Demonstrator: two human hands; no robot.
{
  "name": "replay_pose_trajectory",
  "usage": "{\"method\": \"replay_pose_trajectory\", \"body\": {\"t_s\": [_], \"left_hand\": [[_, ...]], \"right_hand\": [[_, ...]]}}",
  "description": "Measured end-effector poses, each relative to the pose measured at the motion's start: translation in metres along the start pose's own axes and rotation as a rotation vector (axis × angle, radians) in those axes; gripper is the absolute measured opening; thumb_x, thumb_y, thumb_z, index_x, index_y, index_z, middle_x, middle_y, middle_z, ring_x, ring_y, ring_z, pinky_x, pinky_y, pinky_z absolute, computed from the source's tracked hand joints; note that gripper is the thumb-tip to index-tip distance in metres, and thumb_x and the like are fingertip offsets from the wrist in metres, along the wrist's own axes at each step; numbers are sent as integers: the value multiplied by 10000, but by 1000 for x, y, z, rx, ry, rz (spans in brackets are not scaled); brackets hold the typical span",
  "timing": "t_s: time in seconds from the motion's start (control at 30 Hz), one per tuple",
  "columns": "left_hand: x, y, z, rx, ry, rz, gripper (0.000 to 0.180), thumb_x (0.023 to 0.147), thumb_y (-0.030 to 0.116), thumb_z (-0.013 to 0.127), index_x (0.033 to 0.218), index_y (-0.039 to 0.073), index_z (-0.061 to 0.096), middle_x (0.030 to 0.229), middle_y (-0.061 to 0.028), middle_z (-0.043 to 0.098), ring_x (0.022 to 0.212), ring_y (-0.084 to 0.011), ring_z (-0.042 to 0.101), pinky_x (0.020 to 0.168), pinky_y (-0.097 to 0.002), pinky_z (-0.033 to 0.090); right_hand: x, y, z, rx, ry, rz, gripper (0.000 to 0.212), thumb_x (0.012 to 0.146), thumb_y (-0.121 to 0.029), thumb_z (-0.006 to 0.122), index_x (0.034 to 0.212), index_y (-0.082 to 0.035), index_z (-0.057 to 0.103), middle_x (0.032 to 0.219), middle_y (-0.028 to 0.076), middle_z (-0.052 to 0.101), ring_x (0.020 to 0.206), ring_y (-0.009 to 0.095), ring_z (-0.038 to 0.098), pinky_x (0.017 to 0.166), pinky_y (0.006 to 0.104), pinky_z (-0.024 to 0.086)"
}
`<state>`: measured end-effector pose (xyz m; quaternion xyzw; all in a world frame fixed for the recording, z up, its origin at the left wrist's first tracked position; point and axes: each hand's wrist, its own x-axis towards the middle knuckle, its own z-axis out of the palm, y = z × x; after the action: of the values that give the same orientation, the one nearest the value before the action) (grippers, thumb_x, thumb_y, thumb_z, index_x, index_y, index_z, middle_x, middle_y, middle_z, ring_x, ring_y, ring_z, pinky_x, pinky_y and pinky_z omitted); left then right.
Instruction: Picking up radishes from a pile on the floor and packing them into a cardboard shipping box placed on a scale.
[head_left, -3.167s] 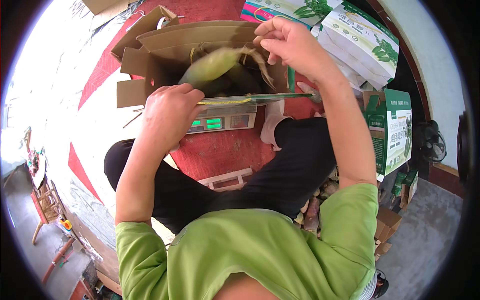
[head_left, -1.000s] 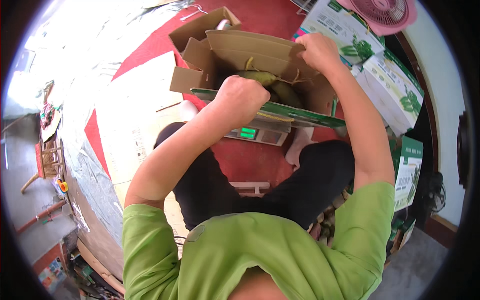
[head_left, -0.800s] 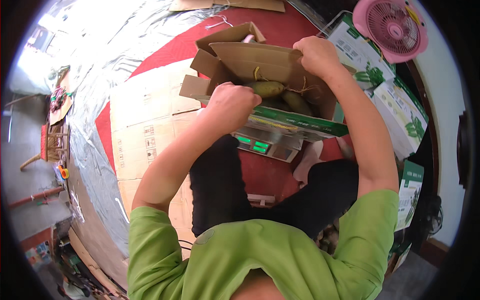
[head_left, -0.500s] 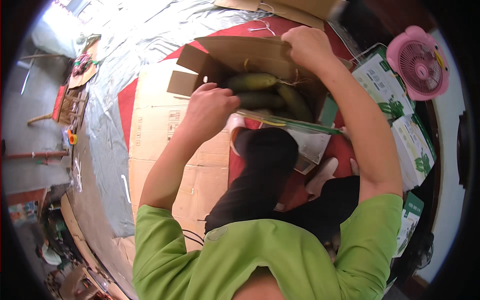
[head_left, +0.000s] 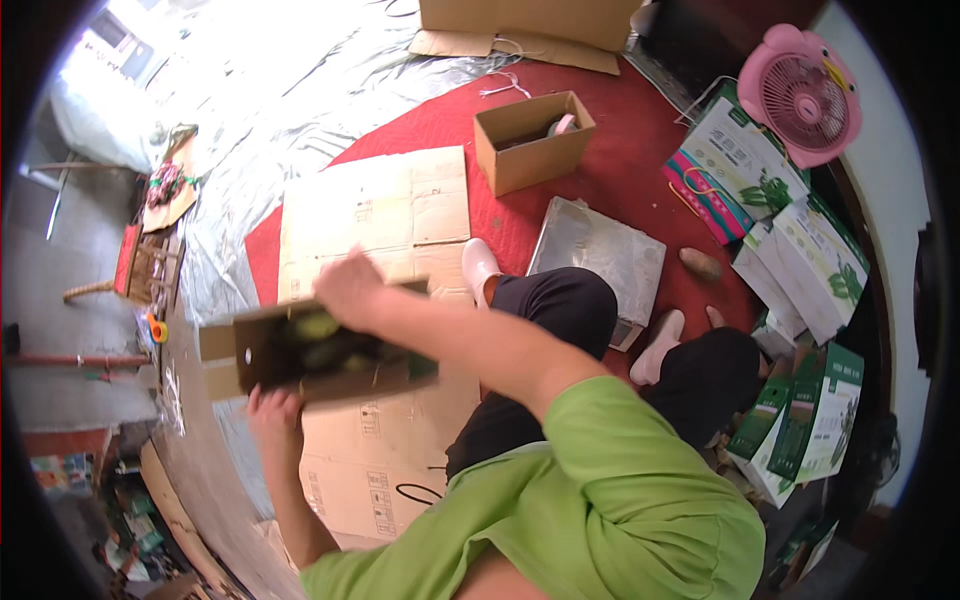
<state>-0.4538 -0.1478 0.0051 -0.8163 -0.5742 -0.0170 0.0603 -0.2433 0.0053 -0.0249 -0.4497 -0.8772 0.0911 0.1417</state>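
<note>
An open cardboard box (head_left: 352, 389) is between my hands, above the flattened cardboard at my left. Inside it lie several long green gourds (head_left: 322, 352), blurred by motion and partly in shadow. My left hand (head_left: 274, 408) has its fingers curled over the near wall at the left corner. Across the box, my right hand (head_left: 350, 288) is closed on the far wall, with my right forearm reaching over toward the left. A side flap (head_left: 217, 362) sticks out at the box's left end.
Flattened cardboard (head_left: 375, 205) covers the red mat (head_left: 430, 125). A small open box (head_left: 535, 160) with a pink-rimmed roll stands ahead, near a silvery box (head_left: 598, 255) by my legs. At right are white-and-green cartons (head_left: 815, 265) and a pink fan (head_left: 803, 100).
Both hands have carried the box of gourds from in front of my legs to the left, over the flattened cardboard. The small open box and silvery box are now uncovered.
</note>
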Motion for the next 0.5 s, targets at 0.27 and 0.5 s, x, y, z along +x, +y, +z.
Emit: {"method": "replay_pose_trajectory", "body": {"t_s": [0.27, 0.5], "left_hand": [[-146, -30, 56, 81, -238, -58, 115, 731, 132, 606, 624, 111, 643, 689, -88, 591, 734, -267, 591, 977, -500, 405], [-209, -47, 82, -25, -402, -231, 89, 687, 142, 657, 746, 93, 702, 784, -97, 658, 826, -291, 615, 919, -462, 420]], "right_hand": [[-71, -132, 130, 247, -322, -15, 156, 765, -157, 594, 841, -110, 722, 837, 68, 696, 806, 218, 665, 701, 422, 426], [-63, -133, 90, 307, -428, -184, 235, 714, -272, 705, 841, -75, 722, 835, 117, 690, 821, 265, 667, 693, 440, 452]]}}
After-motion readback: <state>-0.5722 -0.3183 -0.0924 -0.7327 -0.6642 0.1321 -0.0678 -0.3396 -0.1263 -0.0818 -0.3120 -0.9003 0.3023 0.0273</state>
